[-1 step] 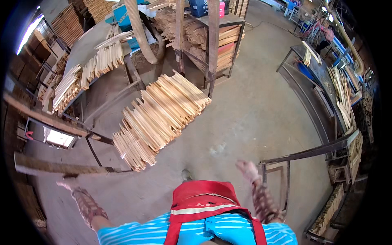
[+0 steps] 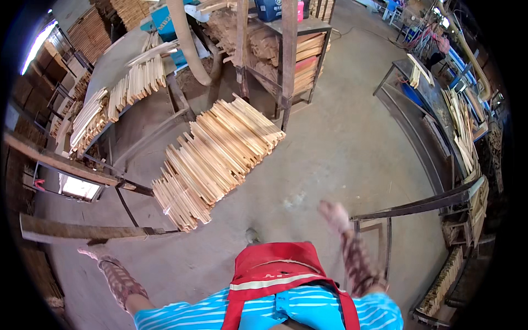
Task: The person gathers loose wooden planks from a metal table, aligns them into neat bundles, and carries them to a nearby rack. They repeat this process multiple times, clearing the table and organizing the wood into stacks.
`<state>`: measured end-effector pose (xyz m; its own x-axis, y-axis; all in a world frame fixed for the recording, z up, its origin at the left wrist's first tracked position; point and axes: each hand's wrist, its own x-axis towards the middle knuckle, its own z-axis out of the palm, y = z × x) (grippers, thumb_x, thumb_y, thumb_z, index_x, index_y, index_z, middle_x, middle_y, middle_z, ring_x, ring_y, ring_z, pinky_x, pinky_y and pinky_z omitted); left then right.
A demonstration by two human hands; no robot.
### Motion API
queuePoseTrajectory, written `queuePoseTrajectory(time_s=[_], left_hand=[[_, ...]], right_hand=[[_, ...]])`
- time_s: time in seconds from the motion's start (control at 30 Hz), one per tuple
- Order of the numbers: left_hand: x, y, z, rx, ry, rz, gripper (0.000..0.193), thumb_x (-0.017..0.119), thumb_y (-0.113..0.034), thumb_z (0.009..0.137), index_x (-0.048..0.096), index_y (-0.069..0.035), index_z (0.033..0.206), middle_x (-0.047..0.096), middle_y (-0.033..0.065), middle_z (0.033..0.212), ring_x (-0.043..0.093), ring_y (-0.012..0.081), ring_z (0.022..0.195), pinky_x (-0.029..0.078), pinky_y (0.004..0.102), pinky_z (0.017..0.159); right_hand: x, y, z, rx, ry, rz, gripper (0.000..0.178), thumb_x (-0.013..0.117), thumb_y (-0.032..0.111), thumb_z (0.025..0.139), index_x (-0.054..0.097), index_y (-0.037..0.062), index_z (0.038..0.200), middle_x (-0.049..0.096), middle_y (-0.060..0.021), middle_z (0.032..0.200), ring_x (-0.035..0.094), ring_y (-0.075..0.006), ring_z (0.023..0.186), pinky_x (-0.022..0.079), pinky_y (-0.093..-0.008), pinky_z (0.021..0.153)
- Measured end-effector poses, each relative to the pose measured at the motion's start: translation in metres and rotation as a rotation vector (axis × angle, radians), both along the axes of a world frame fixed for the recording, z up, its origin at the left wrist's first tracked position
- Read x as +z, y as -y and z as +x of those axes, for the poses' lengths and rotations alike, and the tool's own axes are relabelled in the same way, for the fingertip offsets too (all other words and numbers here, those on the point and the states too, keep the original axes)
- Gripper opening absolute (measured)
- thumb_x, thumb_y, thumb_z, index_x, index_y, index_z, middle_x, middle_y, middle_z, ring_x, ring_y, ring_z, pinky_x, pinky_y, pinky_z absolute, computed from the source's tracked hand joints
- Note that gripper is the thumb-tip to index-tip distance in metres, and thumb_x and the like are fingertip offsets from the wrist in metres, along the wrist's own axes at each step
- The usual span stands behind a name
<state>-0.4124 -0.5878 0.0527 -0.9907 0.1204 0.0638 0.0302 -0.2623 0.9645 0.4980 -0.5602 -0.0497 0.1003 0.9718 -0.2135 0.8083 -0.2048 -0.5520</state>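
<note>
My left hand (image 2: 95, 252) hangs at the lower left, fingers stretched out and nothing in them, just below the near end of a wooden rail (image 2: 82, 227). My right hand (image 2: 334, 216) is out in front over the floor, somewhat blurred, with its fingers extended and nothing visible in it. It is close to the end of a dark metal frame (image 2: 407, 209). Ahead and to the left, a wide stack of pale wooden strips (image 2: 217, 159) lies side by side; neither hand touches it. Patterned sleeves cover both forearms.
At the far left stands a table (image 2: 115, 63) with more strips. A metal rack (image 2: 314, 60) full of wood is ahead, beside a thick hose (image 2: 187, 44). On the right is a long bench (image 2: 434, 102) with loose strips. Another person (image 2: 441, 45) is at the far right.
My right hand has shifted slightly away from my body. My left hand has moved slightly nearer and to the right. The wood stacks stay where they were.
</note>
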Motion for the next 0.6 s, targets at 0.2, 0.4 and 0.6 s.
queuePoseTrajectory(time_s=[0.2,0.4,0.6], left_hand=[[-0.053,-0.004,-0.033,0.120,-0.170,-0.400,0.049,0.057,-0.019,0.094,0.050,0.000,0.139,0.063,0.0163,0.128,0.062,0.0306,0.115,0.053,0.0517,0.097],[-0.048,0.027,-0.020,0.065,-0.189,-0.388,0.035,0.058,-0.015,0.092,0.063,0.007,0.119,0.068,0.0187,0.114,0.068,0.0335,0.102,0.058,0.0503,0.090],[0.017,0.070,-0.017,-0.306,0.019,-0.101,0.042,0.047,-0.038,0.099,0.062,0.000,0.107,0.063,0.0150,0.118,0.059,0.0261,0.103,0.049,0.0391,0.091]], right_hand=[[0.198,-0.344,-0.030,-0.026,0.198,0.854,0.082,0.067,0.044,0.088,0.035,0.0036,0.151,0.045,-0.0228,0.150,0.049,-0.0373,0.133,0.043,-0.0431,0.108],[0.333,-0.526,-0.093,-0.288,0.083,0.842,0.099,0.074,0.056,0.074,0.036,0.0004,0.146,0.052,-0.0255,0.141,0.052,-0.0409,0.127,0.044,-0.0450,0.104],[0.289,-0.656,-0.075,-0.314,-0.450,0.922,0.069,0.076,0.052,0.078,0.063,0.0007,0.122,0.070,-0.0179,0.115,0.067,-0.0295,0.106,0.050,-0.0381,0.091]])
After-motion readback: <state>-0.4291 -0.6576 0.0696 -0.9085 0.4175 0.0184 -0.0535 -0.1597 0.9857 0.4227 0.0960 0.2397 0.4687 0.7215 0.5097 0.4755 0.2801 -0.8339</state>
